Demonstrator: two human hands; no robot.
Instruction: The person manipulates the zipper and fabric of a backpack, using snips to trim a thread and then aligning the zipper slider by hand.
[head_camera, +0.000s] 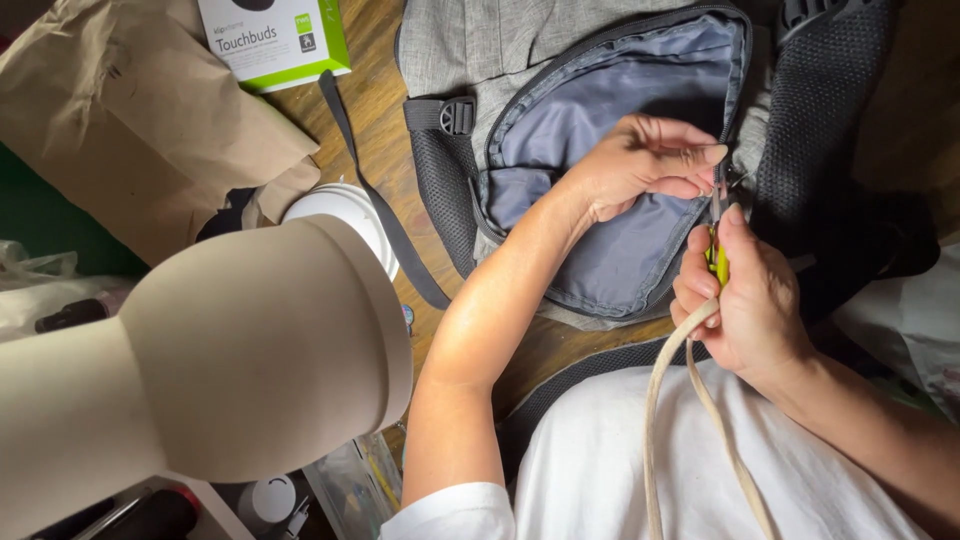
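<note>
A grey backpack (470, 45) lies open on a wooden table, its blue-grey lining (620, 110) showing. My left hand (640, 165) pinches the zipper edge of the bag's opening at the right side. My right hand (745, 300) grips a small tool with yellow-green handles (717, 258), its metal tip raised to the zipper slider just below my left fingers. A beige strap (690, 400) loops from my right hand down over my white shirt.
A large beige lamp shade (240, 350) fills the lower left. Behind it are a white round object (340, 210), crumpled brown paper (130, 120) and a white-and-green box (280, 40). The bag's black mesh back panel (830, 110) lies to the right.
</note>
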